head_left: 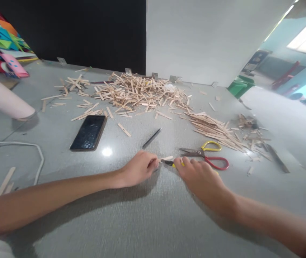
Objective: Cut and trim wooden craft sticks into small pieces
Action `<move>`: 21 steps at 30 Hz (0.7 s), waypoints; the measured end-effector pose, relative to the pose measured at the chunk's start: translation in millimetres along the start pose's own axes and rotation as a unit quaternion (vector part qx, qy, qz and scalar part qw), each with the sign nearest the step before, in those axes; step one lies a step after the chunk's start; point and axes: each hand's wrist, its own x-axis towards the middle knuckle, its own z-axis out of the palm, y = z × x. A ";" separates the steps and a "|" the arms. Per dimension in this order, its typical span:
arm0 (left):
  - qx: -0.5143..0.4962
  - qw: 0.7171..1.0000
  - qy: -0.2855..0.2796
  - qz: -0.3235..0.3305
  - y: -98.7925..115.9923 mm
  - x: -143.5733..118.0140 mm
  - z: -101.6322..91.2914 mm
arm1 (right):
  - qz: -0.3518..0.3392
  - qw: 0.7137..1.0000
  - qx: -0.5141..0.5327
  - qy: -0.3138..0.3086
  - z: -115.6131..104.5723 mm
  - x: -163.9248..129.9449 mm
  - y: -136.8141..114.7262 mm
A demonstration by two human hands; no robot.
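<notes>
Pinching a short, pale, flat wooden stick (pixel 168 157) between the thumb and curled fingers of the bare left hand (pixel 140 168), low over a grey, finely textured tabletop (pixel 109 225). Wrapping the fingers of the bare right hand (pixel 202 177) round the black-and-yellow handle of a small, dark-tipped hand tool (pixel 168 162), and pointing its tip leftward at the stick, close to the left fingertips. Not distinguishing contact from a slight gap between tip and wood. Seeing a slim dark pen (pixel 152 138) slanting just beyond the left hand, and dark-bladed scissors (pixel 199 153) with one yellow and one red loop lying just beyond the right, blades slightly parted. Noting a black rectangular smartphone (pixel 88 132) farther left and a single pale wooden strip (pixel 124 129) between phone and pen. Recording a large jumbled heap of pale wooden sticks (pixel 139 89) toward the back, before a black-and-white upright panel (pixel 88 36), and a roughly parallel pile of thin wooden strips (pixel 214 129) trailing rightward. Observing a white cable (pixel 39 154) curving at far left.
</notes>
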 end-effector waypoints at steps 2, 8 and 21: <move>-0.026 0.999 0.010 -0.030 -2.9 3.3 -3.9 | -0.030 0.999 -0.007 0.029 -3.4 -9.4 13.3; -0.115 0.989 -0.005 -0.090 -2.0 8.3 -14.5 | 0.060 0.993 0.021 0.095 -9.8 -46.0 55.5; -0.286 0.952 -0.095 -0.056 73.5 -31.4 -40.6 | 0.186 0.609 0.771 0.011 -18.7 -1.5 38.2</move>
